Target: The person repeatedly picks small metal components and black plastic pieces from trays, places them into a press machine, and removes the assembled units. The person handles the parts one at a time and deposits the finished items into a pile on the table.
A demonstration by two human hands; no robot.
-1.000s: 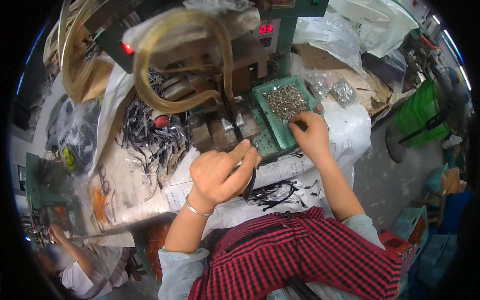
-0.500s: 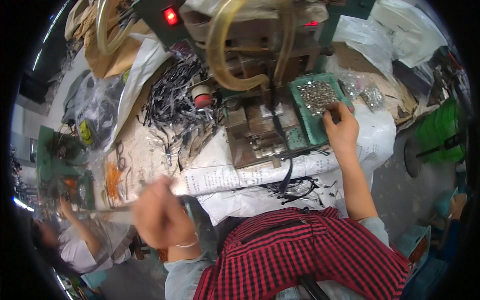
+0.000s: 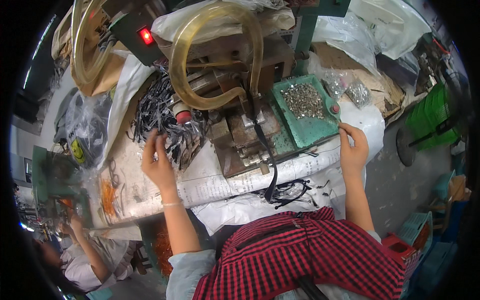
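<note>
My left hand has its fingers apart at the near edge of a heap of black straps, with nothing visible in them. At the right, my right hand is closed in a pinch by the near right corner of a green tray. Whatever it pinches is too small to make out. Small shiny metal pieces lie in that tray. A black strap hangs from the middle of the machine down over the table's front edge, and neither hand touches it.
A thick yellowish hose loops above the machine, near a red push button. More black straps lie on white sheeting before me. Bagged metal pieces sit beyond the tray. Another person works at the left.
My left hand has moved up and forward to the strap heap. My right hand has drawn back from the metal pieces to the tray's near corner. The whole view has shifted.
</note>
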